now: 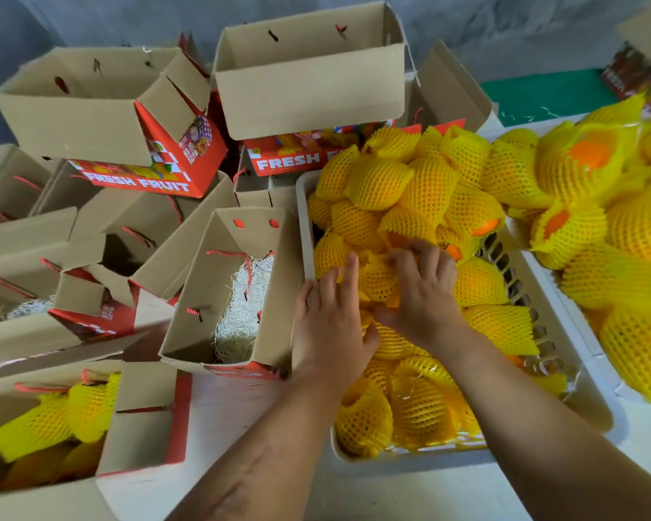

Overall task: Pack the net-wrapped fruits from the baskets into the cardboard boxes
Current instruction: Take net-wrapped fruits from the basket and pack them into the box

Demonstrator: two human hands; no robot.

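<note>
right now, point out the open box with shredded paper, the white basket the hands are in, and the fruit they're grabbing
box point(203, 295): head view, on its left inner wall
basket point(304, 227): head view, on its left rim
fruit point(378, 282): head view, on the yellow net between the hands

Yellow net-wrapped oranges point(425, 189) heap a white basket point(304, 220) beside an open straw-lined cardboard box point(200, 295).
</note>
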